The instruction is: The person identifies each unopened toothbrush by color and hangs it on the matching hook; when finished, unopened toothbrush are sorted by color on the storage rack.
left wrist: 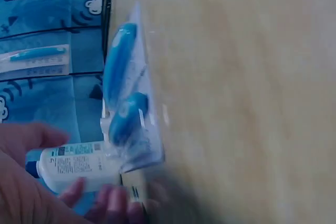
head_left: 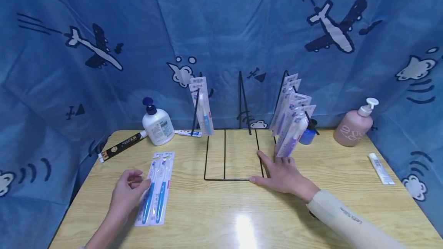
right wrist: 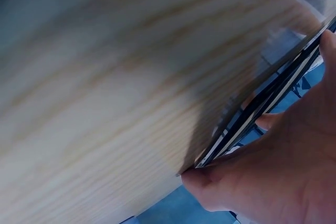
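Two blue toothbrushes in clear packaging (head_left: 156,191) lie side by side on the table's left part. My left hand (head_left: 129,190) is beside their left edge, fingers loosely bent, nothing gripped; the left wrist view shows the toothbrush packaging (left wrist: 134,93) beyond the fingers. My right hand (head_left: 282,174) rests spread on the right front of a black wire rack (head_left: 225,156), thumb at its front bar. Packaged purple toothbrushes (head_left: 292,133) hang on the rack's right arm, just above that hand. Packaged blue toothbrushes (head_left: 204,110) hang on its left arm.
At the back left stand a white pump bottle (head_left: 159,126), a black toothpaste box (head_left: 122,147) and a small toothpaste tube (head_left: 188,133). Right of the rack are a blue container (head_left: 307,136), a pink pump bottle (head_left: 353,126) and a white tube (head_left: 381,169). A blue curtain (head_left: 221,30) hangs behind.
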Motion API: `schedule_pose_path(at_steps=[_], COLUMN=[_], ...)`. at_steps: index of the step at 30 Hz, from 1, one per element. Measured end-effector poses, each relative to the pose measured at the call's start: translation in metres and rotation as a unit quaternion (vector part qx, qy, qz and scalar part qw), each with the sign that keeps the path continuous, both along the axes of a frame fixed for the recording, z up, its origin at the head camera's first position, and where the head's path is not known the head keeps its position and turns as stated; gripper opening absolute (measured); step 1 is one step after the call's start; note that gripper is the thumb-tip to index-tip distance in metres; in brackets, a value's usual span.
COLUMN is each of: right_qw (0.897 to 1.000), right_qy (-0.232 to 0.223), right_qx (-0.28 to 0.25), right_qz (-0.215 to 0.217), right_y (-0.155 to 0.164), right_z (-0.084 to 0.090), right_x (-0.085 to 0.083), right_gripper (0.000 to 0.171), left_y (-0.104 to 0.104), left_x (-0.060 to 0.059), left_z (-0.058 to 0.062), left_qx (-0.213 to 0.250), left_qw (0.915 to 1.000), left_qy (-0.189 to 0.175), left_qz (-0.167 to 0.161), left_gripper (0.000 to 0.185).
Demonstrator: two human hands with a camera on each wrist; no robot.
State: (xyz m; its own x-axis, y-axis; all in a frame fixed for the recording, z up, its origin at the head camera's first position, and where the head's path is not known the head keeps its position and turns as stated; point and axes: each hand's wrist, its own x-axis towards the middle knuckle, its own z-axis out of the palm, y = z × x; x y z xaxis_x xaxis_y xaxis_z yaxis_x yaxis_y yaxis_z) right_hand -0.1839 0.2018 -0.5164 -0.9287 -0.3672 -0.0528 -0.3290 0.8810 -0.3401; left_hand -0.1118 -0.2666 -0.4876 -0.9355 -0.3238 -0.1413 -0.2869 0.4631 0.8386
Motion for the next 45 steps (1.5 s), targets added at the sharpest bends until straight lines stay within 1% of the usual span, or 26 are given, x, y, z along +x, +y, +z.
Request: schedule_pose_path(at_steps=[2,4,6,9,12,13,16,19,20,24,27,30,32,34,36,39,43,45], right_qw=[1.0,1.0,1.0,1.0,1.0,1.0,1.0,1.0,1.0,1.0,1.0,1.0,1.0,1.0,0.999,0.999,0.999,0.999], right_qy=[-0.002,-0.002,0.002,0.007,0.01,0.016,0.017,0.01,0.003,-0.004,-0.001,0.003,0.014,0.025,0.038,0.042,0.037,0.034], right_qx=[0.0,-0.001,-0.002,-0.006,-0.008,-0.008,-0.005,-0.001,0.003,0.01,0.007,0.003,0.003,0.005,0.009,0.011,0.012,0.013], right_qz=[0.002,0.004,0.005,0.007,0.009,0.011,0.012,0.008,0.004,0.001,0.002,0.004,0.008,0.012,0.016,0.015,0.011,0.009], right_y=[-0.001,-0.002,-0.003,-0.003,-0.003,-0.003,-0.003,-0.004,-0.004,-0.003,-0.002,-0.001,0.0,0.0,0.001,0.001,0.002,0.002], right_z=[0.001,0.003,0.003,0.004,0.005,0.003,0.006,0.008,0.009,0.005,0.0,-0.004,-0.006,-0.007,-0.008,-0.011,-0.014,-0.015], right_x=[0.0,0.001,0.001,0.001,0.002,0.001,0.002,0.001,0.002,0.0,-0.002,-0.002,-0.002,-0.002,-0.003,-0.004,-0.006,-0.006], right_gripper=[0.108,0.107,0.107,0.106,0.106,0.105,0.103,0.103,0.104,0.108,0.111,0.113,0.112,0.111,0.11,0.11,0.109,0.109], left_y=[-0.005,-0.009,-0.012,-0.018,-0.025,-0.027,-0.033,-0.038,-0.039,-0.045,-0.047,-0.046,-0.04,-0.032,-0.021,-0.005,0.015,0.023], left_x=[0.003,0.003,0.002,-0.002,-0.003,-0.004,-0.004,-0.003,-0.002,0.001,0.004,0.008,0.01,0.013,0.017,0.023,0.028,0.03], left_z=[-0.004,-0.006,-0.008,-0.008,-0.008,-0.008,-0.007,-0.007,-0.007,-0.009,-0.009,-0.005,-0.001,0.004,0.01,0.02,0.032,0.037], left_qx=[-0.04,-0.071,-0.095,-0.111,-0.096,-0.088,-0.064,-0.052,-0.05,-0.044,-0.018,0.055,0.117,0.175,0.213,0.241,0.262,0.272], left_qw=[0.9981,0.9942,0.9903,0.9861,0.9855,0.9859,0.9869,0.9876,0.9879,0.9905,0.9925,0.9906,0.9851,0.9773,0.9718,0.9681,0.9631,0.9584], left_qy=[-0.04,-0.064,-0.078,-0.095,-0.114,-0.118,-0.133,-0.136,-0.134,-0.117,-0.109,-0.116,-0.119,-0.114,-0.095,-0.058,0.001,0.033], left_qz=[-0.026,-0.05,-0.066,-0.08,-0.081,-0.079,-0.066,-0.058,-0.058,-0.057,-0.052,-0.047,-0.042,-0.035,-0.032,-0.037,-0.063,-0.079], left_gripper=[0.064,0.071,0.071,0.067,0.065,0.064,0.064,0.063,0.064,0.065,0.065,0.069,0.075,0.081,0.084,0.081,0.071,0.067])
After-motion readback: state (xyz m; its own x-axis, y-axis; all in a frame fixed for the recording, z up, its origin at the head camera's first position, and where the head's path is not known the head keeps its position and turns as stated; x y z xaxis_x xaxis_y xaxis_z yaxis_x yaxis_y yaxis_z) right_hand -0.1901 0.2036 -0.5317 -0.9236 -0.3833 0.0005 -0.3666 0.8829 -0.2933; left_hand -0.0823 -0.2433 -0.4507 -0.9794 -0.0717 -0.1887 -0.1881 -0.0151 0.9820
